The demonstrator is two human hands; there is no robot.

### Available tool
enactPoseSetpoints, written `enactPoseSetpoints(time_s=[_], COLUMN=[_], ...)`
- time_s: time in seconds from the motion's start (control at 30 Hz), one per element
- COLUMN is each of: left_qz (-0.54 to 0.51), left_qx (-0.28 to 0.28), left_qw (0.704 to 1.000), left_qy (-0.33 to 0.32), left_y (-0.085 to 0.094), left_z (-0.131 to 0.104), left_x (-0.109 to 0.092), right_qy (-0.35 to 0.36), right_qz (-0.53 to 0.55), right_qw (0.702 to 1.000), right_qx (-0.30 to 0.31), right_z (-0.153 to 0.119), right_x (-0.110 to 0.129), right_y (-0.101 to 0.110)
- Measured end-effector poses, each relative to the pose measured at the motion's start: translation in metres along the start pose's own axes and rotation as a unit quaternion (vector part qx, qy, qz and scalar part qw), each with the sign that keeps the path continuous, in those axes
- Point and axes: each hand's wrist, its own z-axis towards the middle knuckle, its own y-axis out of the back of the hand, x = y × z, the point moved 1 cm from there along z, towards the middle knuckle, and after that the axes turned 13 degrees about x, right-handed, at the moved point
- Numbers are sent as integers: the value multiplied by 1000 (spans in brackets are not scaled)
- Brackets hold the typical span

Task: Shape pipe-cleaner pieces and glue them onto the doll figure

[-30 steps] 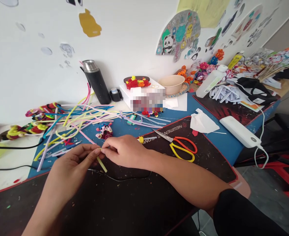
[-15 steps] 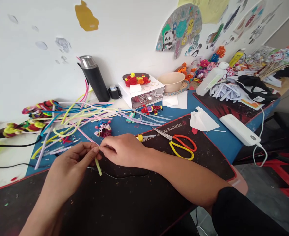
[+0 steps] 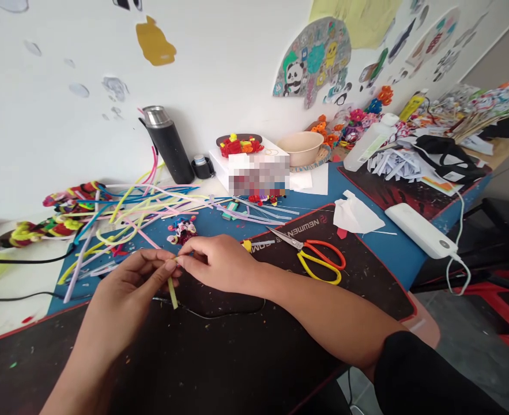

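Note:
My left hand (image 3: 135, 285) pinches a short yellow-green pipe cleaner (image 3: 173, 295) between thumb and fingers; one end hangs down below the fingertips. Against it, my right hand (image 3: 222, 262) has its thumb and forefinger closed on the upper part of the same piece, which the fingers mostly hide. Both hands are just above a black desk mat (image 3: 219, 357). Behind them sits a small fuzzy figure (image 3: 182, 230) in dark red, pink and blue. To the right of my right hand lie scissors (image 3: 301, 246) with one orange and one yellow handle, blades parted slightly.
A tangle of coloured pipe cleaners (image 3: 137, 213) covers the back left. Along the wall stand a black thermos (image 3: 170, 144), a partly blurred white box (image 3: 222, 164) and a beige bowl (image 3: 301, 148). Crumpled tissue (image 3: 355, 213) and a white power bank (image 3: 421, 230) with a cable lie right.
Both hands stay at nearly the same place, still pinching the pipe cleaner. The right fingertips have shifted slightly along it, and the camera view has moved a little.

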Motion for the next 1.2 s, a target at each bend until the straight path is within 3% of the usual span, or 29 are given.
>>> enactPoseSetpoints(time_s=[0.33,0.57,0.73,0.87,1.2], left_qz=[17,-26,30,108,271], left_qx=[34,128,66,8,-37], left_qw=[999,991,997,993,959], left_qy=[-4,-10,-19,-35,-76], left_y=[1,19,12,6,13], left_z=[3,-3,-6,-6,-8], left_x=[6,8,-6,-5,-2], right_qy=[-4,-22,-11,-14,10], right_qz=[47,73,82,65,10], right_qw=[999,997,996,998,999], right_qx=[6,-4,-9,-4,29], right_z=[1,1,2,1,-3], right_x=[-1,-1,-2,0,5], right_y=[1,4,5,5,0])
